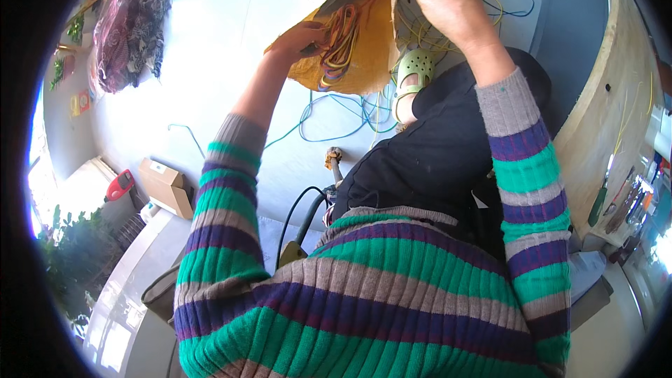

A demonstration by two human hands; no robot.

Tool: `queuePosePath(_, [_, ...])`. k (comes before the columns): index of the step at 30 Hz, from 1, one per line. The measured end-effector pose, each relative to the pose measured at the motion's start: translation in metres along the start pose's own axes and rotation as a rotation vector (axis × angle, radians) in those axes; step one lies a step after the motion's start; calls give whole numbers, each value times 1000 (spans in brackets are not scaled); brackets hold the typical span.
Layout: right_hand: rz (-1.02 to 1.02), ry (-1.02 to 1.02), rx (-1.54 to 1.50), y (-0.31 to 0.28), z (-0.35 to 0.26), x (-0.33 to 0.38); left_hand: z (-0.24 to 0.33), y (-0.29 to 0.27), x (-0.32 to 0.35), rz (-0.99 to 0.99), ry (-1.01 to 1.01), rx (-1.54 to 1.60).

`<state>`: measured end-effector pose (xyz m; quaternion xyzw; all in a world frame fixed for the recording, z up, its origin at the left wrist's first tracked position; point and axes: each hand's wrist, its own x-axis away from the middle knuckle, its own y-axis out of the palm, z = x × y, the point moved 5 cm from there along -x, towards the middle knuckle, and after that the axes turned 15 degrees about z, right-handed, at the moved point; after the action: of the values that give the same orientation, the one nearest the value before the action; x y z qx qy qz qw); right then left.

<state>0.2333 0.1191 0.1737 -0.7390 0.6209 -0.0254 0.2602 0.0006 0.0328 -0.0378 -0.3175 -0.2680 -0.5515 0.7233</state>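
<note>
A brown paper sack (378, 70) with a yellowish inside hangs open at the top middle. Inside its mouth, my left hand (297, 38) is closed at the side of a looped bundle of multicoloured wires (341, 38); its fingertips are partly hidden there. The loops dangle down against the sack's inner wall. My right hand (448, 3) pinches the sack's upper right edge between thumb and fingers. What lies deeper in the sack is dark and cannot be made out.
Blue-green wires (336, 115) and yellow wires (427, 31) lie tangled on the pale floor, around my green clog (414, 70). A wooden board (595, 91) with tools curves along the right. A cardboard box (164, 185), a red device (120, 185) and bundled cloth (129, 31) are at left.
</note>
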Motion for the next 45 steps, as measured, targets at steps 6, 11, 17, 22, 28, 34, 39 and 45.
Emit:
queuePosePath(6, [-77,7,95,-8,18,29,34,-10,121,-115,186,13])
queuePosePath(11, [-157,469,-199,-25,40,89,46,-19,203,-171,93,67])
queuePosePath(17, [-267,863,-701,-29,0,164,75,-21,265,-298,130,244])
queuePosePath(22, [-298,728,-945,-50,-67,168,123,14,303,-254,377,261])
queuePosePath(28, [56,433,-946,-126,-84,142,161,118,318,-205,869,244])
queuePosePath(34, [506,339,-869,-199,-48,166,158,231,341,-184,1133,-43])
queuePosePath(39, [679,396,-971,-255,-28,198,165,274,368,-706,874,-20])
queuePosePath(45, [739,520,-1140,-291,-7,231,210,264,378,-420,1034,-422])
